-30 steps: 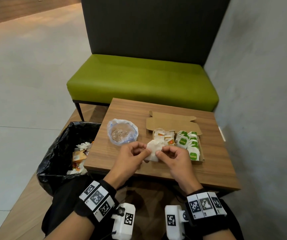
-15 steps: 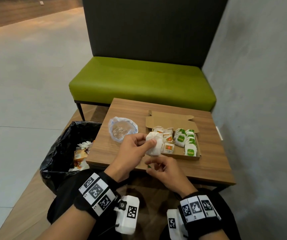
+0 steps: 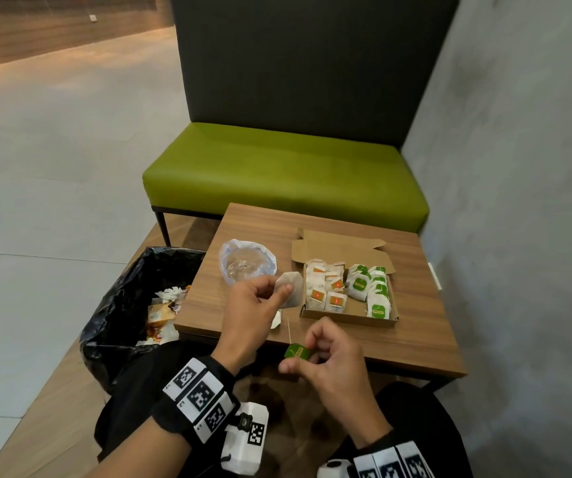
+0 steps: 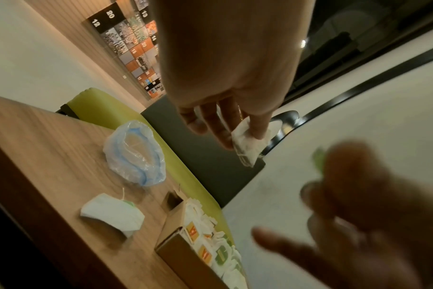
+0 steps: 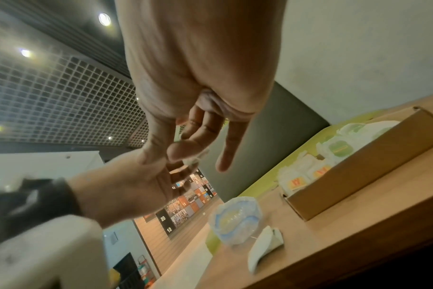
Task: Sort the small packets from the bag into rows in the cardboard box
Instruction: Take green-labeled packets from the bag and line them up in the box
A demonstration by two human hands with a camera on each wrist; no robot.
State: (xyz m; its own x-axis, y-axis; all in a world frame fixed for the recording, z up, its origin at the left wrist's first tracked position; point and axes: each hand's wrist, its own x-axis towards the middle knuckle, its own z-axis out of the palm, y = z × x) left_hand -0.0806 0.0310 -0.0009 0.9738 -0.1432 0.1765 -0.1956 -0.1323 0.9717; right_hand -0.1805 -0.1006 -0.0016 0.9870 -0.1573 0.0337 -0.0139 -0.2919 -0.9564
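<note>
Small white paper packets point(image 3: 315, 281) fill the brown cardboard box point(image 3: 348, 318) near the counter's point(image 3: 415, 322) front edge. Left hand point(image 3: 253, 312) pinches a white packet point(image 3: 291, 288) beside the box's left wall; right hand point(image 3: 329, 357), pinching its green tag point(image 3: 296, 351), has dropped below the front edge since a second ago.

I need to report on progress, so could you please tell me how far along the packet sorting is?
Mostly done, it seems: the cardboard box holds orange-label packets on its left and green-label packets on its right. In hand: the left hand pinches a white packet, the right hand its green tag. Left: another packet on the table; the plastic bag looks nearly empty.
</note>
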